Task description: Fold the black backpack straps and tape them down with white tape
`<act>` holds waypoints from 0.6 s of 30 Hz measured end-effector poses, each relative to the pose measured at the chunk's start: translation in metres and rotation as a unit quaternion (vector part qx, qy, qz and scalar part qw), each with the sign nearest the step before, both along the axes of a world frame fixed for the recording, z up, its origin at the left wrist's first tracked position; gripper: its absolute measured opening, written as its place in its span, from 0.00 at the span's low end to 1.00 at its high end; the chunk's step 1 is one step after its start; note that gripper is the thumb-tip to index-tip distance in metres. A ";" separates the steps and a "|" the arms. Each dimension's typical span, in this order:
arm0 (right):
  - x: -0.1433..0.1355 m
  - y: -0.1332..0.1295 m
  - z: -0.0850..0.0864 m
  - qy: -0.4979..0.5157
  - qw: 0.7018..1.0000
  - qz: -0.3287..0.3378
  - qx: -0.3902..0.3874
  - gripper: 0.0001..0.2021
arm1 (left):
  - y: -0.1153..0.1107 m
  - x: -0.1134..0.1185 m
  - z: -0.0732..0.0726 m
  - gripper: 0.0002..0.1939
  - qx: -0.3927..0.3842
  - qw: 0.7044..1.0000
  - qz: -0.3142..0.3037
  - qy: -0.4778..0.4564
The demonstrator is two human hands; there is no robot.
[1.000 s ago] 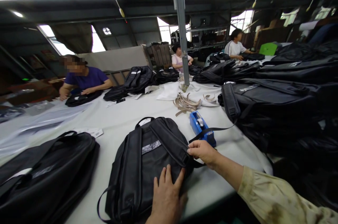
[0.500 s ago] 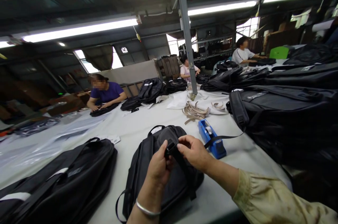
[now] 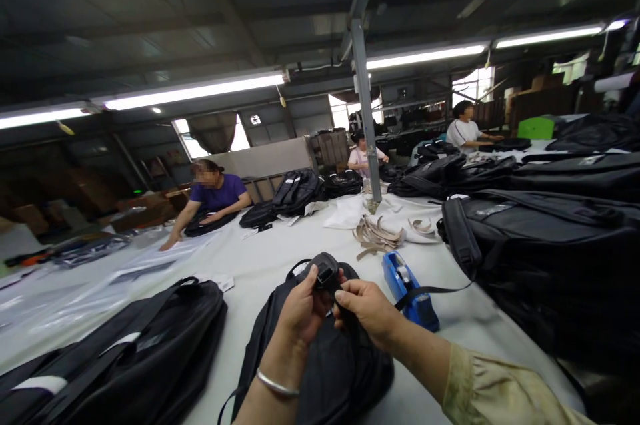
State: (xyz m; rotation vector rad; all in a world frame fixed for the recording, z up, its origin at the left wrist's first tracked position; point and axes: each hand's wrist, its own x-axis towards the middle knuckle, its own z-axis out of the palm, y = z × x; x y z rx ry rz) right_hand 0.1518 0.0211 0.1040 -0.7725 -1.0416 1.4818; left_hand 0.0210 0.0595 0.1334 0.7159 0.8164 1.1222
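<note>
A black backpack [image 3: 325, 371] lies on the pale table in front of me. My left hand [image 3: 305, 305], with a silver bangle at the wrist, is closed round the padded end of a black strap [image 3: 325, 263], beside its buckle. Just to the right, my right hand [image 3: 363, 305] pinches the strap below the buckle. Both hands are above the backpack and close together.
A blue tape dispenser [image 3: 413, 295] stands right of my hands, a black strap across it. Another black backpack [image 3: 150, 338] lies left. Black bags [image 3: 550, 251] are piled right. Beige strips [image 3: 377, 233] lie by a post [image 3: 367, 118]. Several people work across the table [image 3: 280, 248].
The padded strap end has been lifted and turned upward in my left hand. My right hand has moved down along the strap. The person in purple has stretched an arm out over the plastic sheets.
</note>
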 end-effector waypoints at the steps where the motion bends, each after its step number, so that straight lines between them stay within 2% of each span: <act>1: -0.001 0.000 -0.001 0.003 1.000 -0.004 -0.007 0.21 | -0.001 0.000 -0.001 0.17 -0.003 1.000 0.003 -0.001; 7: -0.003 -0.008 -0.021 -0.031 0.999 -0.016 -0.018 0.21 | -0.004 -0.002 -0.005 0.14 0.010 0.999 0.030 -0.014; 10: 0.000 -0.002 -0.019 -0.058 0.998 -0.036 -0.010 0.20 | -0.006 0.002 -0.010 0.13 0.015 0.999 0.031 -0.022; 13: 0.002 0.009 -0.011 -0.076 0.996 -0.049 0.017 0.19 | -0.006 0.004 -0.016 0.16 0.025 0.999 -0.006 -0.037; 15: 0.003 0.012 -0.010 -0.079 0.996 -0.034 0.025 0.20 | -0.006 0.002 -0.016 0.17 0.027 0.999 -0.019 -0.035; 18: 0.004 0.009 -0.019 -0.084 0.996 0.003 0.013 0.22 | -0.004 -0.004 -0.011 0.15 0.015 0.999 0.015 -0.029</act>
